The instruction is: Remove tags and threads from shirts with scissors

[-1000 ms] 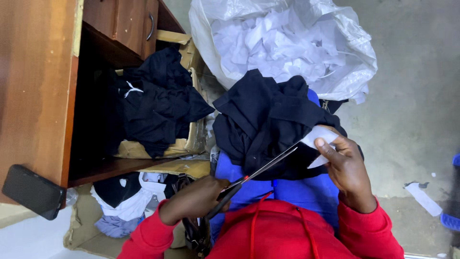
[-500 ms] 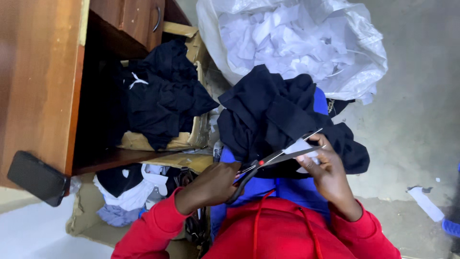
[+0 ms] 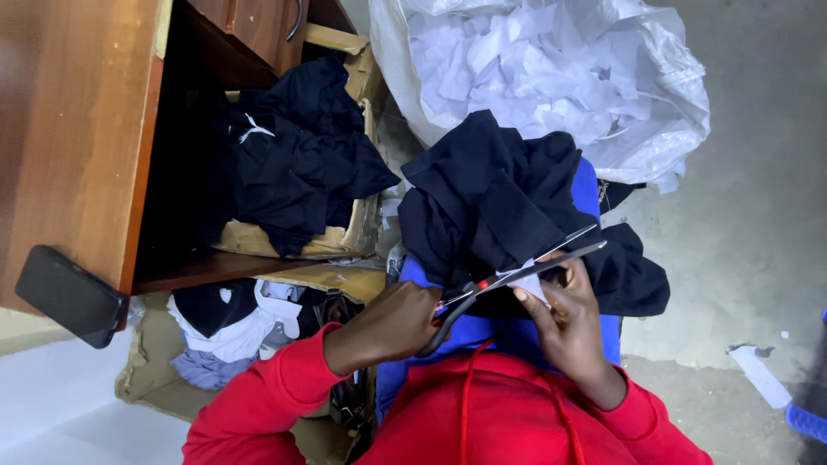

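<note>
Person seated, red hooded top; left hand [image 3: 392, 320] wrapped round the dark handles of the scissors [image 3: 508, 277], fingers closed through the loops; blades slightly parted, pointing up and to the right. Right hand [image 3: 564, 319] beside the blades, fingers pinching a small white tag [image 3: 527, 277] on the black garment [image 3: 500, 202]; blades at that tag. Garment heaped on the lap over blue cloth [image 3: 508, 331]. Beyond it, a white sack [image 3: 655, 95] full of white scraps; to the left, a cardboard box [image 3: 340, 241] of dark clothes beneath a wooden counter [image 3: 77, 138]; black phone [image 3: 69, 295] at the counter's edge.
</note>
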